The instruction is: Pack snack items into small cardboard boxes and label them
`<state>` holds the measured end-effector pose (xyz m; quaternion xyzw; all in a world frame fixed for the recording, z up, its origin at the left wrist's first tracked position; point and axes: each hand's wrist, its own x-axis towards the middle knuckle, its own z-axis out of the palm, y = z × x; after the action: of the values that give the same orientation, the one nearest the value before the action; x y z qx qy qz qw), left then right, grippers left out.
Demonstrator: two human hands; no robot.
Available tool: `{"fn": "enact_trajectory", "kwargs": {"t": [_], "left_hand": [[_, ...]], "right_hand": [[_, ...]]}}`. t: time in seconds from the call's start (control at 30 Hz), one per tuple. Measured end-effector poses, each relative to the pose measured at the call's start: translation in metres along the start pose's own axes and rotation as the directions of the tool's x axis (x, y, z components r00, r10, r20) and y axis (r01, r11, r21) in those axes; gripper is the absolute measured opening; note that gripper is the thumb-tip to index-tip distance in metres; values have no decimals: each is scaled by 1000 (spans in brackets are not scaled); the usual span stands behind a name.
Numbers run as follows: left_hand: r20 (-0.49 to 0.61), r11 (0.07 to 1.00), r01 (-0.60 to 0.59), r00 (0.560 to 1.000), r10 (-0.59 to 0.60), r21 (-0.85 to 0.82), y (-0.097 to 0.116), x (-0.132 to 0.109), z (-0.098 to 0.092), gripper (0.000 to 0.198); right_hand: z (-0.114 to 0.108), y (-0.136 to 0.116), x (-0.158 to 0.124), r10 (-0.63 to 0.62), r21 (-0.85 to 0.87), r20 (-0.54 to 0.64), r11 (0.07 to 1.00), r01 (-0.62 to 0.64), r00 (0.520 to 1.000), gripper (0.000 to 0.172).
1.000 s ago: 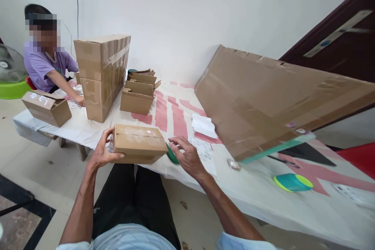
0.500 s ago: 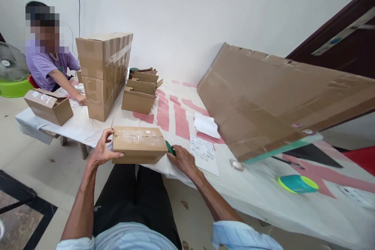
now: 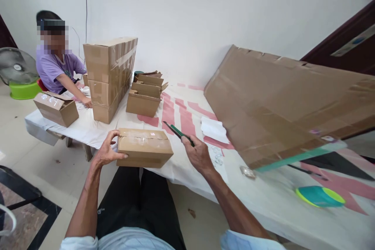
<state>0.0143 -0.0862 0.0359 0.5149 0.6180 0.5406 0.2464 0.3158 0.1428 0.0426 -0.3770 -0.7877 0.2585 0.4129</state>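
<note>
A taped cardboard box [image 3: 145, 147] lies at the table's front edge, its long side toward me. My left hand [image 3: 109, 150] grips its left end, thumb on the front face and fingers at the upper far corner. Just right of the box, my right hand [image 3: 199, 155] is closed round a green utility knife [image 3: 179, 132]. The blade points up and to the left, apart from the box. Clear tape runs along the seam on the box's top.
Stacked taped boxes [image 3: 101, 82] and open boxes [image 3: 144, 101] stand behind. Another box [image 3: 57, 108] sits left, near a seated person [image 3: 60, 66]. A large cardboard sheet [image 3: 281, 105] leans at right. Papers [image 3: 215, 129], a small packet [image 3: 247, 172] and a teal-yellow object [image 3: 320, 196] lie on the table.
My right hand has moved away from the box's right end, up and to the right, bringing the knife into fuller view. The left hand still grips the box.
</note>
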Motion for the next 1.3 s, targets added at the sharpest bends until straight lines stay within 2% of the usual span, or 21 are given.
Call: {"fn": "enact_trajectory", "kwargs": {"t": [0.13,0.3,0.43,0.6,0.77,0.97,1.17,1.3], "left_hand": [[26,1000,28,999,-28,-4,4,1,1,79],[16,1000,19,1000,-19,2,10,2,2,68],[17,1000,2,1000,-2,-8,8,3,3,67],[-8,999,-33,999,33,1,-1,3,5,80],[-6,999,-33,999,33,18,-3,4,5,84],[25,999,-45,999,45,23,4,5,4,78],[24,999,-46,999,45,27,3,7,4,79],[21,998,-47,999,46,40,1,8,5,81]], "right_hand": [[-3,-48,9,-19,173,152,985,-8,988,41],[1,-81,17,-113,207,291,977,52,950,39],[1,-94,26,-173,224,383,970,91,908,42],[-2,-111,39,-236,224,460,964,145,856,38],[2,-126,49,-344,213,503,938,272,793,30],[12,-138,62,-437,180,536,895,408,722,26],[6,-155,74,-497,180,608,846,502,619,25],[13,-159,75,-482,75,624,820,567,615,20]]}}
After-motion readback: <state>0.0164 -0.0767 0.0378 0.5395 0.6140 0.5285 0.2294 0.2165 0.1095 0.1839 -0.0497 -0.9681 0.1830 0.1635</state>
